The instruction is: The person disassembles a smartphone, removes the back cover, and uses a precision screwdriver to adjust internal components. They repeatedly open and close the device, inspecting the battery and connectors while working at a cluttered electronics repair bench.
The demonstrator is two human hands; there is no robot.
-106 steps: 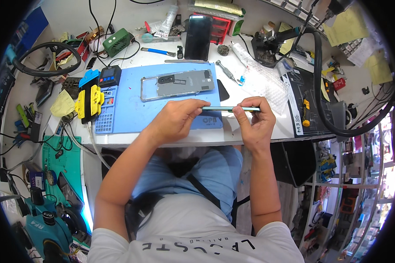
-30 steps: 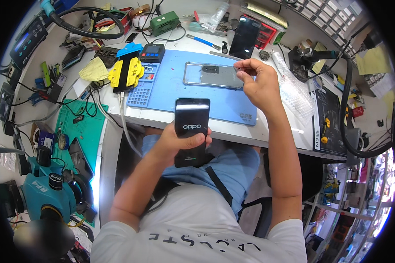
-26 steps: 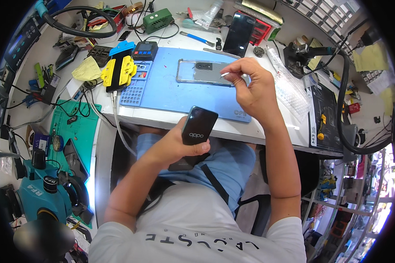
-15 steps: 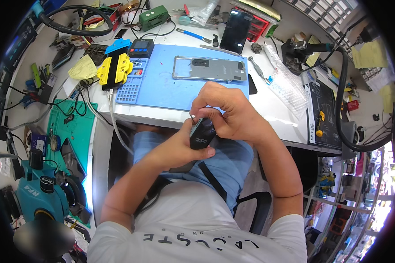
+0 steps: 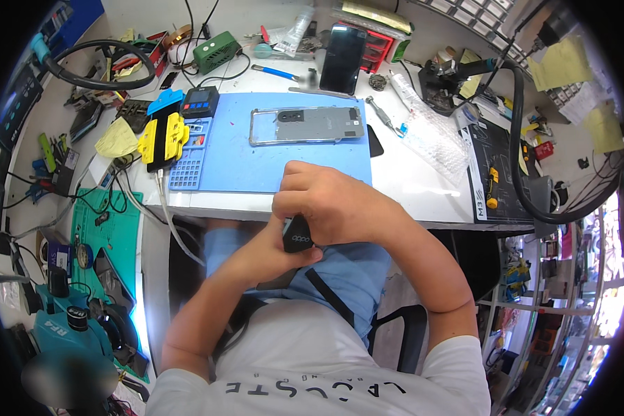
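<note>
Over my lap, close to the bench's front edge, my left hand [image 5: 267, 253] grips a dark phone [image 5: 298, 236], its thumb along the lower end. My right hand [image 5: 326, 204] is closed over the phone's upper part, back of the hand up. Its curled fingers hide that end and whatever they pinch. Beyond my hands a blue work mat [image 5: 243, 166] lies on the white bench. On the mat a grey phone back [image 5: 329, 123] lies in a clear case [image 5: 263, 141], camera block to the left.
Left of the mat are a yellow clamp holder [image 5: 177, 139] and a small black device [image 5: 200, 102]. A black phone [image 5: 342, 59] stands upright behind. At right lie a screwdriver [image 5: 383, 114], bubble wrap [image 5: 437, 149] and a black pad [image 5: 506, 187]. A teal microscope [image 5: 69, 326] stands lower left.
My right hand has rolled over, its fingers now curled down across the phone's upper end instead of pinching at the top edge. The whole scene has shifted slightly left in view.
</note>
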